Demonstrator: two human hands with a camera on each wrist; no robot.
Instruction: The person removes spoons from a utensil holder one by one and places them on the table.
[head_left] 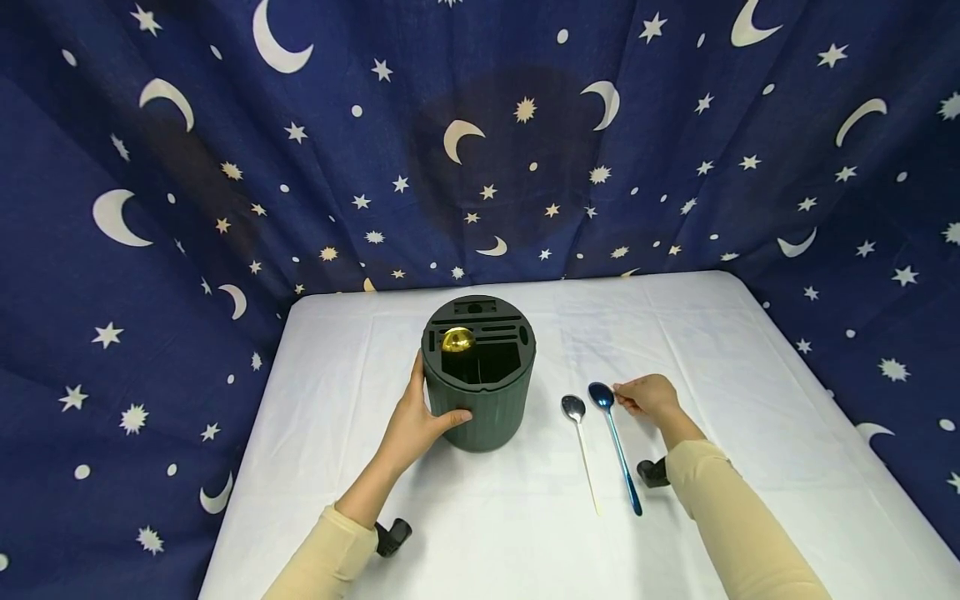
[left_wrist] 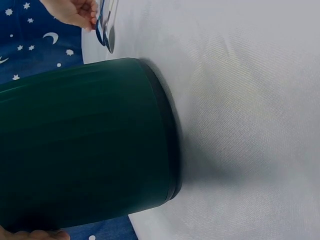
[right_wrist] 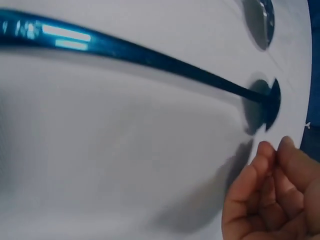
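Note:
A dark green utensil holder [head_left: 480, 417] with a slotted top stands upright on the table. My left hand [head_left: 420, 417] grips its side, thumb across the front and fingers round the left. A gold spoon [head_left: 458, 339] is in the holder, bowl up; its handle is hidden inside. On the cloth lies a blue spoon [head_left: 619, 454], bowl away from me. Its bowl is just beside the fingertips of my right hand [head_left: 649, 397]. In the right wrist view this hand's fingers are curled, thumb and forefinger close together, with nothing visible between them. A silver spoon [head_left: 573, 407] with a pale handle lies left of the blue one.
White cloth covers the table [head_left: 360, 350]. Behind and beside it hangs a dark blue curtain [head_left: 495, 100] with moons and stars. Black wrist devices [head_left: 393, 537] are at both forearms, under beige sleeves.

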